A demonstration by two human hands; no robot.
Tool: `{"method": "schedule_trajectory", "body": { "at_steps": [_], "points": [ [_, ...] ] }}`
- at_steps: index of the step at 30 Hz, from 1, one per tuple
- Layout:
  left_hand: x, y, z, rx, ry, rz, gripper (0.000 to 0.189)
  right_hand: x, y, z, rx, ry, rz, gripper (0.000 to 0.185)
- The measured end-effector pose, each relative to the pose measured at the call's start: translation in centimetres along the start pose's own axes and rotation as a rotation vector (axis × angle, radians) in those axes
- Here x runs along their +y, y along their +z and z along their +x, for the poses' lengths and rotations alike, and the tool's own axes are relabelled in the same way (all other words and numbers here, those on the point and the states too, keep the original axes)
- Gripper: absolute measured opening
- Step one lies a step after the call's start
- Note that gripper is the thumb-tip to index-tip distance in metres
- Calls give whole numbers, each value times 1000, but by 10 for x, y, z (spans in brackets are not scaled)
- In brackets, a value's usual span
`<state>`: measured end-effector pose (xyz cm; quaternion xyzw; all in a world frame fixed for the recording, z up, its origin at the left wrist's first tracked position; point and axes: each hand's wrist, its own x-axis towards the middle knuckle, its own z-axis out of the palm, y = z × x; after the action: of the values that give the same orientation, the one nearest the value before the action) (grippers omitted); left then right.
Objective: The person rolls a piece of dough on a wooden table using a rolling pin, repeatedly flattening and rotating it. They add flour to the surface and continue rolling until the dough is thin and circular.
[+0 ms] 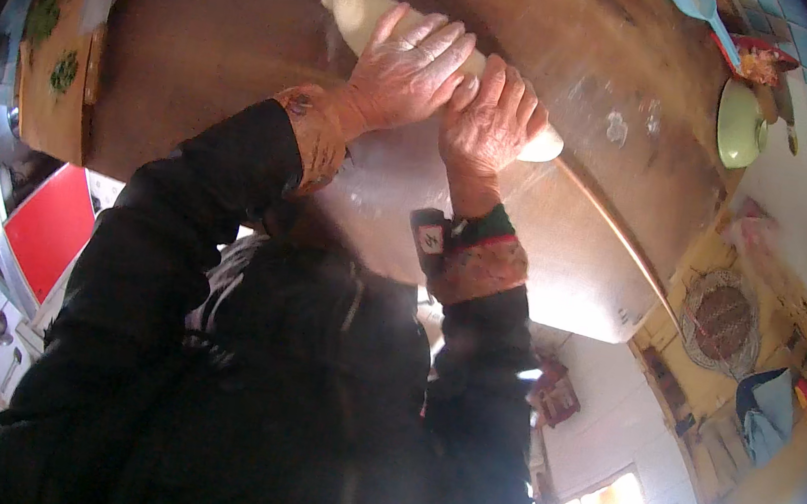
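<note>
A pale roll of dough lies slantwise on a large wooden board, seemingly wrapped around a long thin rolling pin whose bare end sticks out at the lower right. My left hand presses on the roll near its middle, fingers laid over the top and dusted with flour. Close beside it, my right hand rests over the roll's right part, fingers bent across it. The thumbs nearly meet. Whether the fingers grip beneath the roll is hidden. White flour smudges mark the board on the right.
Beyond the board's right edge stand a green bowl, a blue scoop and a round woven mat or tray with a blue cloth near it. A wooden board bearing green leaves lies at the left, above a red panel.
</note>
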<state>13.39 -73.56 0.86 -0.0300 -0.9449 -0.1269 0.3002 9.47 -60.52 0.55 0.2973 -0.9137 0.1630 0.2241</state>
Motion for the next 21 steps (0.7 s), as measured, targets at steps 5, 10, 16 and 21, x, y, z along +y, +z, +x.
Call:
{"method": "schedule_trajectory", "body": {
  "at_steps": [5, 10, 16, 21],
  "points": [
    [-30, 60, 30, -121, -23, 126, 15, 45, 58, 41, -7, -6, 59, 15],
    [-44, 49, 70, -5, 100, 97, 17, 67, 44, 93, 85, -114, 139, 16],
    [-75, 29, 54, 15, 137, 207, 14, 90, 33, 65, 43, -93, 89, 28],
    [-105, 64, 46, -36, 97, 331, 13, 127, 75, 72, -162, 22, 129, 41]
  ]
}}
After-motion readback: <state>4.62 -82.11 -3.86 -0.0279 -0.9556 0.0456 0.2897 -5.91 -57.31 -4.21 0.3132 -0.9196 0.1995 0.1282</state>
